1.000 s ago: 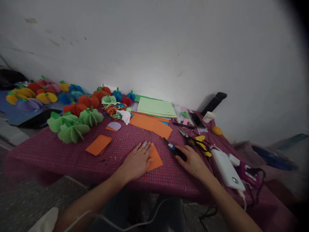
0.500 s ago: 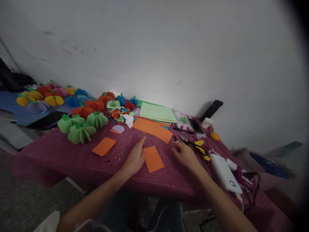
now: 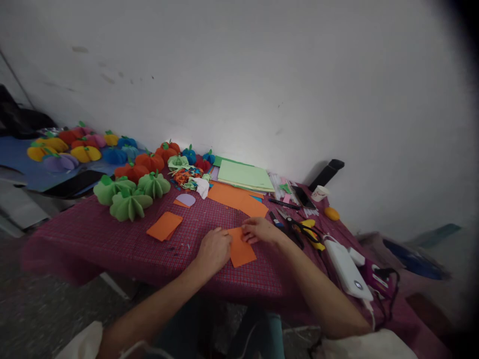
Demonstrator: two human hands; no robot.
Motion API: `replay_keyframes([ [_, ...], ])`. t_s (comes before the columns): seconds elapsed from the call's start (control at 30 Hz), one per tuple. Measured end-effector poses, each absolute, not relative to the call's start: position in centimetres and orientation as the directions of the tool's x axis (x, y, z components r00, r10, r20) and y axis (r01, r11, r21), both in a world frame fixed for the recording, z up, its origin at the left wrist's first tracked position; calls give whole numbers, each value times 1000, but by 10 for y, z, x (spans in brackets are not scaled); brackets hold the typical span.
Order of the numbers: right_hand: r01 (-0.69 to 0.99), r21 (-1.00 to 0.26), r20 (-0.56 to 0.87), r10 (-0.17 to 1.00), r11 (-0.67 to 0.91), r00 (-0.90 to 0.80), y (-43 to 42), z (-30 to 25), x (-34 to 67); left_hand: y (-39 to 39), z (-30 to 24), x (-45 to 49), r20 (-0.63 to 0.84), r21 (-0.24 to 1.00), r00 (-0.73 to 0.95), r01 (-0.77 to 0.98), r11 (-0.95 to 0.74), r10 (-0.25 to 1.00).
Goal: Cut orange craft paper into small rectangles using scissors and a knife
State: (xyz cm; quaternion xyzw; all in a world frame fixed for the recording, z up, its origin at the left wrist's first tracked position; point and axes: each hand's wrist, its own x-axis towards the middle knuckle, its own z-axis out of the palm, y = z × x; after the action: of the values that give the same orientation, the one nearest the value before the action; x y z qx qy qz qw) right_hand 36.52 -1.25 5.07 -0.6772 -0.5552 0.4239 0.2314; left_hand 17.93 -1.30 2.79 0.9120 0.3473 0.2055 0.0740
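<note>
An orange paper rectangle (image 3: 242, 252) lies on the checked tablecloth in front of me. My left hand (image 3: 215, 249) has its fingers curled at the paper's left edge. At the upper right part of the same sheet, my right hand (image 3: 260, 230) pinches with bent fingers; the exact contact is partly hidden. More orange paper pieces (image 3: 164, 226) are stacked to the left, near a lilac paper half-circle (image 3: 186, 200). Beyond my hands lies a long orange paper strip (image 3: 232, 197). Black-handled scissors (image 3: 299, 225) rest right of my right hand.
Green paper pumpkins (image 3: 130, 203) stand at left, with several other coloured ones behind. Paper scraps (image 3: 186, 177) and a stack of green sheets (image 3: 245, 174) are near the wall. On the right are a phone (image 3: 304, 197), paper cup (image 3: 320, 193) and white power bank (image 3: 348, 267).
My right hand has moved left from beside the scissors onto the orange paper rectangle. My left hand's stretched fingers have curled in at the sheet's left edge.
</note>
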Motion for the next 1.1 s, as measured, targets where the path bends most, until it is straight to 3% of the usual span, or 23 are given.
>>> replay_keyframes([
  [0.17, 691, -708, -154, 987, -147, 53, -9, 51, 361, -11, 28, 178, 315, 338, 660, 593, -731, 682],
  [0.23, 800, -599, -69, 998, -37, -5, -6, 53, 359, -11, 28, 177, 308, 373, 632, 607, -701, 711],
  [0.33, 923, -374, -95, 987, 89, -133, 0, 55, 357, -10, 28, 176, 295, 369, 602, 644, -670, 742],
  [0.4, 941, -321, -145, 977, 103, -157, 4, 56, 358, -10, 28, 176, 293, 349, 603, 655, -670, 742],
  [0.67, 918, -392, -227, 960, 66, -166, 11, 53, 364, -11, 30, 175, 302, 394, 585, 642, -658, 753],
  [0.93, 868, -490, -237, 947, 75, -216, 4, 57, 364, -7, 26, 175, 348, 591, 403, 606, -532, 846],
  [1.1, 658, -752, -133, 970, 33, -201, -3, 53, 374, -3, 22, 176, 388, 755, 296, 441, -485, 873],
])
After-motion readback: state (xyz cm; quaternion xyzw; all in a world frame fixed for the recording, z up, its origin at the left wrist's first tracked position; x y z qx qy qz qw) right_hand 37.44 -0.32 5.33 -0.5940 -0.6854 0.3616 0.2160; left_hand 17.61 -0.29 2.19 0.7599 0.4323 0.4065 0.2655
